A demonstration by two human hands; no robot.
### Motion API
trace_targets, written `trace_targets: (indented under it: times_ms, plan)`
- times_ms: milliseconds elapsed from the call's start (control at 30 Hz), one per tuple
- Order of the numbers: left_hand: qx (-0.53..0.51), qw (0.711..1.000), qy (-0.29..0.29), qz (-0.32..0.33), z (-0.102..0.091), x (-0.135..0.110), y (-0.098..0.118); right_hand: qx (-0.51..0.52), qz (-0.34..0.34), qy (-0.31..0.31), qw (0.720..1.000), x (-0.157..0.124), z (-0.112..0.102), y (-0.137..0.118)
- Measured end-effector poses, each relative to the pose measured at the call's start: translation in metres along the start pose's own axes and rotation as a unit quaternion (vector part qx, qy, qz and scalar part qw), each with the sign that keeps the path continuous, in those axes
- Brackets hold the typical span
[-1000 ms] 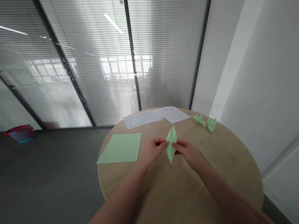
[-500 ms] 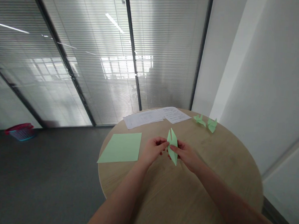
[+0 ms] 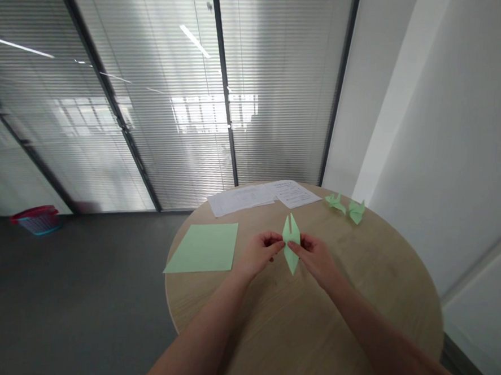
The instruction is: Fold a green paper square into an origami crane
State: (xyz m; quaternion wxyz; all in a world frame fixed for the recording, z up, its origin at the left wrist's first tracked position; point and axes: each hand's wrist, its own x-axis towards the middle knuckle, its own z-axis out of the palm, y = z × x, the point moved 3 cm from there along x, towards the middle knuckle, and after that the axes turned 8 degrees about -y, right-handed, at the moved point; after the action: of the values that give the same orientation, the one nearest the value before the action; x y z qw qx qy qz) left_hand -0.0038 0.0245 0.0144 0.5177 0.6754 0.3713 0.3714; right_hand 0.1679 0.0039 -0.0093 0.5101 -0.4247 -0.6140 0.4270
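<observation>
A folded piece of light green origami paper (image 3: 290,257) is held up above the table between my two hands. It is a narrow diamond shape with a slit splitting its upper end into two points. My left hand (image 3: 260,253) pinches its left edge between thumb and fingers. On the other side, my right hand (image 3: 316,260) grips the right edge, its thumb lying across the front. The fingers behind the paper are partly hidden. A flat sheet of green paper (image 3: 206,247) lies on the table left of my left hand.
Two folded green paper figures, one (image 3: 335,203) beside the other (image 3: 356,211), sit at the round table's (image 3: 300,337) back right. Printed white sheets (image 3: 250,200) overlap along the far edge. A red and blue basket (image 3: 38,220) stands on the floor at left, before a blind-covered glass partition.
The folded paper has turned slightly, becoming more upright and facing me more squarely. Both hands keep hold of it, with small shifts of the fingers.
</observation>
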Motion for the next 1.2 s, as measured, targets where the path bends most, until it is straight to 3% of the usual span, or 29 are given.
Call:
trace_targets:
  times_ms: [333,600,900,1000,1100,1200]
  plan:
    - [0.005,0.999,0.05,0.014,0.002,0.002,-0.004,0.016,-0.019,-0.08,0.996,-0.003,0.01,-0.004]
    - [-0.004,0.999,0.036,0.015,0.005,0.002,-0.003,0.036,0.001,-0.064,0.997,0.001,0.007,0.003]
    - [-0.019,0.997,-0.057,0.042,0.012,-0.003,0.002,-0.072,-0.019,0.054,0.996,0.001,-0.007,-0.004]
    - [-0.02,0.997,-0.064,0.039,0.011,-0.001,0.0,-0.013,-0.025,0.082,0.996,0.002,-0.006,-0.004]
    - [-0.028,0.997,-0.06,0.038,0.01,-0.001,-0.001,0.082,-0.001,0.021,0.996,0.002,0.002,-0.003]
    - [-0.026,0.998,-0.047,0.037,0.009,-0.001,-0.001,0.105,0.029,-0.025,0.994,0.0,0.007,-0.003]
